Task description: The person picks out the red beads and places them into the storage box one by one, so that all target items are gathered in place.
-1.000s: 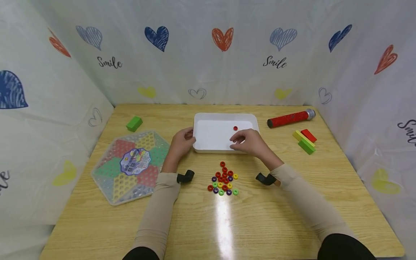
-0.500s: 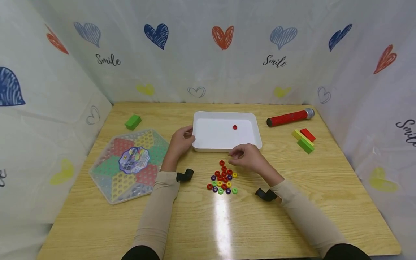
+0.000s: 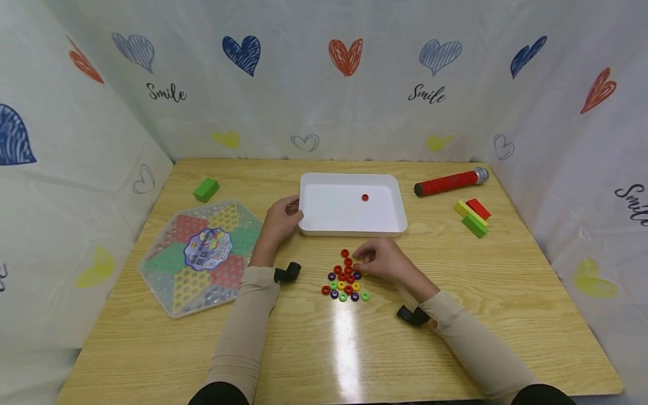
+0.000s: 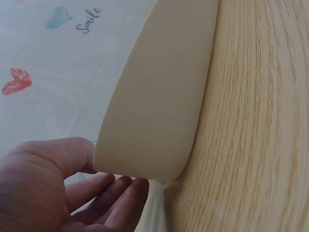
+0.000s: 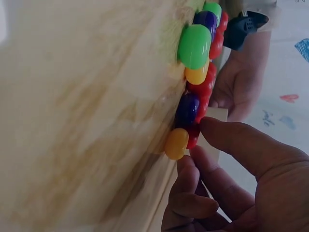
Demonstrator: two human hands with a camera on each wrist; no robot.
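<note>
1. While the right-hand grip hangs low, the smooth wooden table [image 3: 304, 349] spreads beneath it.
2. Just beyond that grip stands the white tray [image 3: 329, 202], long axis running left to right.
3. The left hand [image 3: 281, 222] grips the tray's left end; the right hand [image 3: 382, 259] is nearer the beads, thumb and forefinger narrowly apart.
4. The bead cluster [image 3: 342, 276] lies left of those fingertips and toward the person, crowding that side.
5. A red bead [image 5: 193, 137] sits between thumb and forefinger, a yellow bead [image 5: 176, 144] just beside; I cannot tell whether they pinch.
</note>
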